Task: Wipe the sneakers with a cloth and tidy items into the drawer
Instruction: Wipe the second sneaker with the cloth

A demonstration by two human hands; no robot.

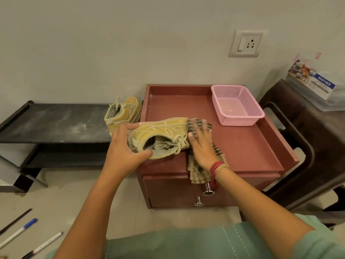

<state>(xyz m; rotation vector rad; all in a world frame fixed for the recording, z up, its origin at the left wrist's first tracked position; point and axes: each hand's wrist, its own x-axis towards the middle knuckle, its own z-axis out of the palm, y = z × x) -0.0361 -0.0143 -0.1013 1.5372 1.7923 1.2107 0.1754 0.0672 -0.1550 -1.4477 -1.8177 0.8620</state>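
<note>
Mid-wipe at a red cabinet (pixel 242 146): we saw the left hand (pixel 127 144) clasping the heel of a dusty yellow sneaker (pixel 162 131), thumb at the near collar and fingers curled over the far side. The right hand (pixel 200 144) pressed a checked cloth (pixel 197 171) against the toe. Its fingers looked spread flat rather than clenched, though blur softened them. The cloth's loose end hung over the cabinet's front edge.

The sneaker was over the cabinet's left front corner, tipped on its side with the opening towards the person. Its long axis ran left to right, heel at the left and toe pointing right, towards a pink basket (pixel 237 105).

We judged the job to be early. Pale streaks marked the shoe in hand, and the second sneaker (pixel 123 113), on the end of a black rack (pixel 52 122) just beside the cabinet, looked just as dusty. The drawers (pixel 168 187) appeared closed and the pens (pixel 18 232) lay on the floor (pixel 74 187), so we reckoned the tidying had not begun.
</note>
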